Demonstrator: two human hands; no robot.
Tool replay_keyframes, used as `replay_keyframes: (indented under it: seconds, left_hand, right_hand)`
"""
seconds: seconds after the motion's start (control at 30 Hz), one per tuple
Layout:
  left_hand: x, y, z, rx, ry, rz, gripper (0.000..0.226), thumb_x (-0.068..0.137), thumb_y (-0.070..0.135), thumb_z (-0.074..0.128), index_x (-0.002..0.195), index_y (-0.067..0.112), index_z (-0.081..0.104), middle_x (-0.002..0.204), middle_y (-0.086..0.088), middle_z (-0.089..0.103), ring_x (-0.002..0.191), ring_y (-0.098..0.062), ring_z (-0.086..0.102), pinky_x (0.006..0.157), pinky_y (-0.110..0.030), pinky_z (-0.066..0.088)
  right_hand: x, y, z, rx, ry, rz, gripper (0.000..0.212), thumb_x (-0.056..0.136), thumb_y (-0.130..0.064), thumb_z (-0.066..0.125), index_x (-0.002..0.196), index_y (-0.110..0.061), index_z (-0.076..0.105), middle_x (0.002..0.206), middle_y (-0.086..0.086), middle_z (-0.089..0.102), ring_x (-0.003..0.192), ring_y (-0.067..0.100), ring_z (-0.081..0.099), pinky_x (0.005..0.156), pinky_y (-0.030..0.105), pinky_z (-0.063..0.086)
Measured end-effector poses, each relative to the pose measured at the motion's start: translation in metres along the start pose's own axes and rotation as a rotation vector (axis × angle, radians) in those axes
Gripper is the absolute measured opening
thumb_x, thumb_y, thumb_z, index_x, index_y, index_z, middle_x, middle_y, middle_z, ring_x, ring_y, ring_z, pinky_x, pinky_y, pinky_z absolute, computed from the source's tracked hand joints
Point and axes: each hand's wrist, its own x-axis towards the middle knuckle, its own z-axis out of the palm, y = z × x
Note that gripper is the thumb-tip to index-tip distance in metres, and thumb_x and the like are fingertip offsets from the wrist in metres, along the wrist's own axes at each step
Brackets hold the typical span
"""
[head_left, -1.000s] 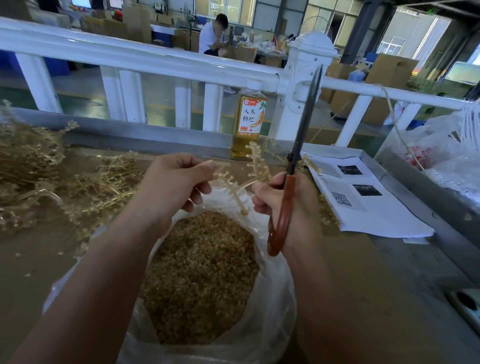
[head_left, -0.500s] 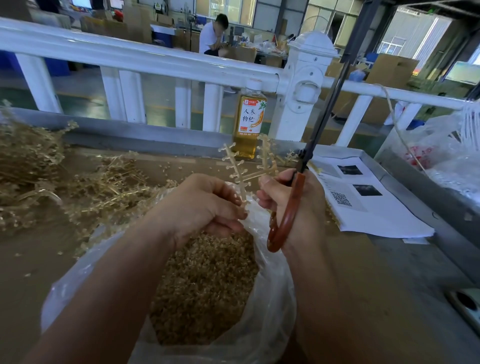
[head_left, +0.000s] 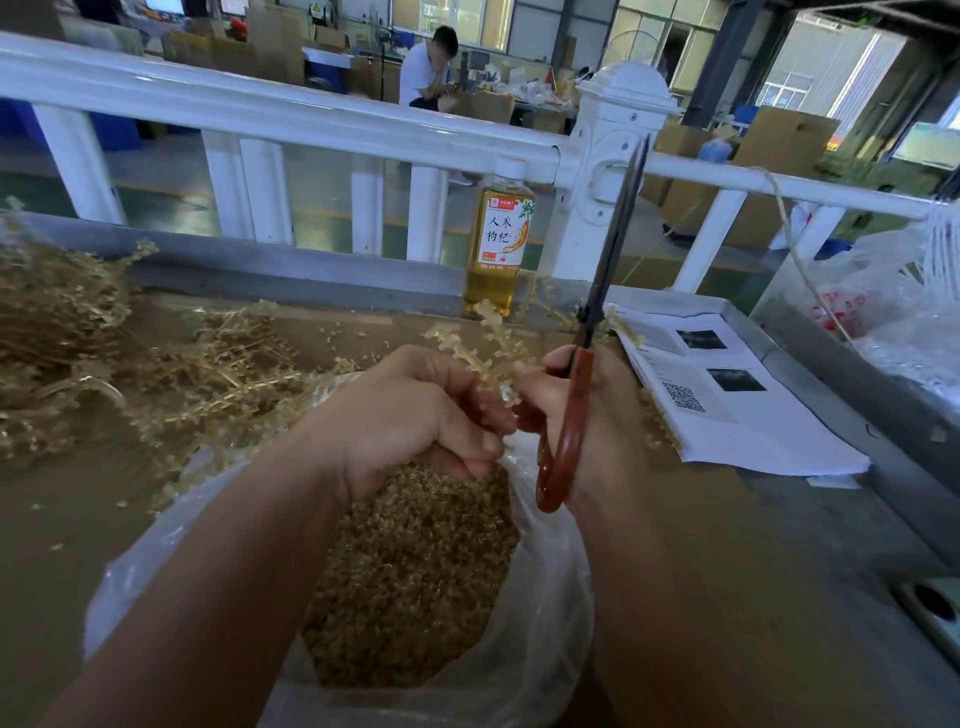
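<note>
Both hands meet on a pale yellow, knobbly plastic branch (head_left: 470, 347) just above the clear plastic bag (head_left: 551, 623) of loose pieces. The left hand (head_left: 415, 415) curls round it. The right hand (head_left: 610, 415) pinches it while gripping red-handled scissors (head_left: 589, 332), blades upright. A jerky pull could fling bits past the bag's mouth.

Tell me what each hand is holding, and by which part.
The left hand pinches the branched yellowish sprig by its lower stem. The right hand grips the scissors by the red-brown handle, blades pointing up.
</note>
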Motion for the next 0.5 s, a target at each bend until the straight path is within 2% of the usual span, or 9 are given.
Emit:
replay_keyframes:
  seconds: [0.07,0.13,0.2,0.27,0.37,0.47,0.5]
  left_hand:
    - [-0.002,0.002,0.001,-0.039,-0.052,0.024,0.021,0.062,-0.013,0.068,0.059,0.008,0.068,0.053,-0.008,0.062,0.047,-0.014,0.061,0.045,-0.019,0.048]
    - [-0.002,0.003,0.001,-0.112,-0.050,0.039,0.012,0.052,-0.001,0.073,0.062,0.004,0.067,0.054,-0.008,0.063,0.045,-0.013,0.060,0.044,-0.019,0.048]
    - [-0.002,0.003,0.000,-0.169,0.000,0.047,0.013,0.052,0.008,0.067,0.063,0.002,0.065,0.053,-0.007,0.063,0.043,-0.012,0.059,0.042,-0.018,0.048]
    - [-0.001,0.003,-0.002,-0.218,0.081,0.069,0.012,0.054,0.010,0.064,0.064,0.002,0.064,0.053,-0.006,0.064,0.042,-0.011,0.059,0.041,-0.017,0.047]
    - [0.001,0.003,-0.007,-0.322,0.239,0.097,0.013,0.056,0.009,0.063,0.068,0.003,0.062,0.051,-0.004,0.063,0.041,-0.009,0.057,0.040,-0.015,0.046]
    - [0.005,0.002,-0.015,-0.414,0.402,0.111,0.003,0.070,0.003,0.062,0.070,0.004,0.059,0.049,-0.002,0.063,0.040,-0.007,0.057,0.039,-0.014,0.045]
    - [0.006,0.000,-0.019,-0.437,0.458,0.121,0.008,0.075,0.000,0.060,0.069,0.006,0.058,0.048,-0.001,0.063,0.041,-0.007,0.058,0.040,-0.014,0.045]
  right_hand:
    - [0.001,0.001,0.001,-0.078,-0.058,0.043,0.025,0.079,0.000,0.064,0.074,-0.018,0.047,0.056,-0.003,0.055,0.049,0.011,0.056,0.052,0.027,0.049]
    - [0.002,0.000,0.004,-0.188,-0.071,0.079,0.027,0.080,-0.001,0.064,0.072,-0.021,0.048,0.063,-0.001,0.055,0.051,0.011,0.057,0.052,0.026,0.048]
    - [0.001,-0.001,0.006,-0.191,-0.087,0.108,0.026,0.082,-0.003,0.066,0.074,-0.020,0.048,0.066,0.000,0.057,0.050,0.009,0.060,0.048,0.023,0.049]
    - [-0.002,-0.004,0.007,-0.132,-0.120,0.139,0.020,0.083,-0.012,0.068,0.077,-0.015,0.050,0.069,0.004,0.061,0.047,0.006,0.061,0.044,0.018,0.048]
    - [-0.005,-0.010,0.007,-0.105,-0.166,0.153,0.020,0.084,-0.028,0.065,0.082,-0.011,0.054,0.074,0.006,0.066,0.056,0.009,0.065,0.049,0.019,0.052]
    - [-0.008,-0.016,0.006,-0.042,-0.209,0.225,0.025,0.085,-0.036,0.061,0.082,-0.012,0.055,0.061,0.002,0.063,0.047,0.010,0.058,0.044,0.021,0.050]
    - [-0.009,-0.016,0.005,-0.053,-0.243,0.247,0.027,0.085,-0.040,0.059,0.081,-0.014,0.055,0.055,0.000,0.061,0.042,0.009,0.055,0.040,0.021,0.048]
